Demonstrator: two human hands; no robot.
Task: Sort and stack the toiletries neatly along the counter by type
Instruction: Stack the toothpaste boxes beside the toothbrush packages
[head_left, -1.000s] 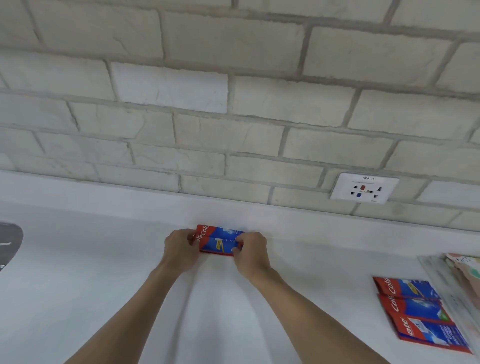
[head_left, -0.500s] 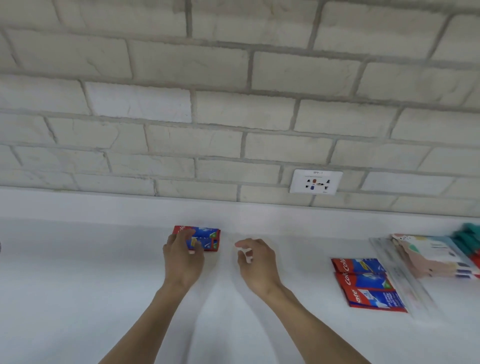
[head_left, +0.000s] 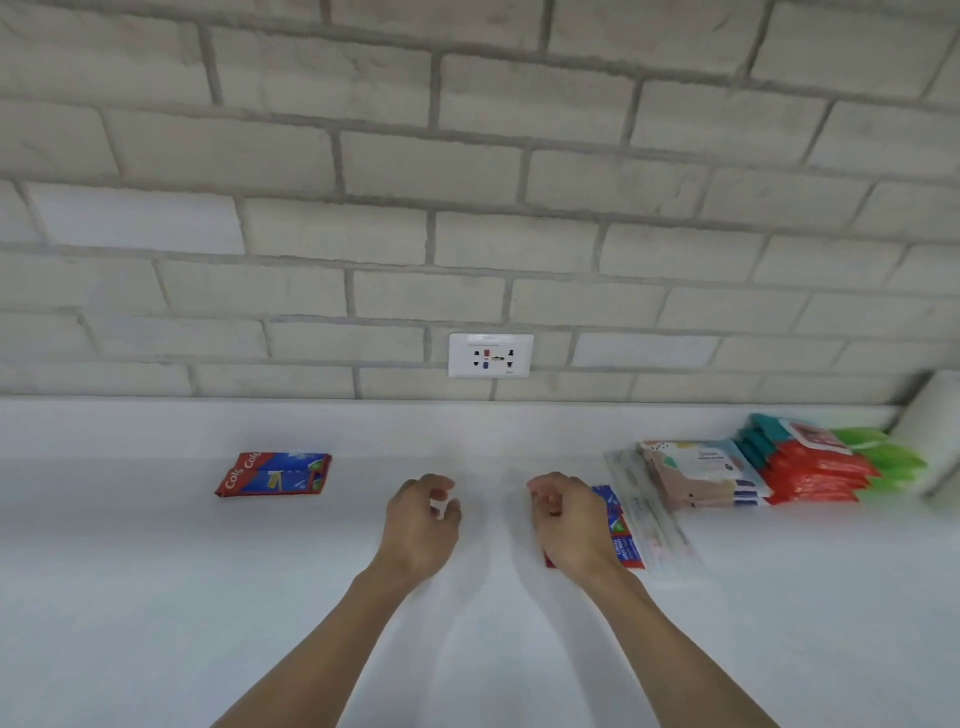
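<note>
Toothpaste boxes lie in two places on the counter (head_left: 156, 597). A small stack (head_left: 272, 474) sits at the left near the back ledge, and loose boxes (head_left: 621, 530) lie at the right, mostly hidden under your right hand (head_left: 569, 525). Your left hand (head_left: 421, 525) hovers between the two groups with its fingers loosely curled, holding nothing. Your right hand's fingers are curled too, but you cover the boxes, so I cannot tell whether you grip one, touch it or only hover.

The main risk, as I judge it, is the neighbour. The clear packets (head_left: 649, 512) lie just beside the loose boxes, perhaps touching them. If you drag or scoop sideways, your wrist can push those packets askew, or pull one along into the wrong pile.

If you lift several boxes at once, the smooth card can let them fan out and drop. Use both hands and square the edges before you carry them.

At the left, set them down gently, because a nudge can slide the top box off line.

Keep your forearm clear of the pastel packs (head_left: 701, 475) and red packs (head_left: 815, 475) behind. Both piles lean a little and could slump if bumped.
</note>
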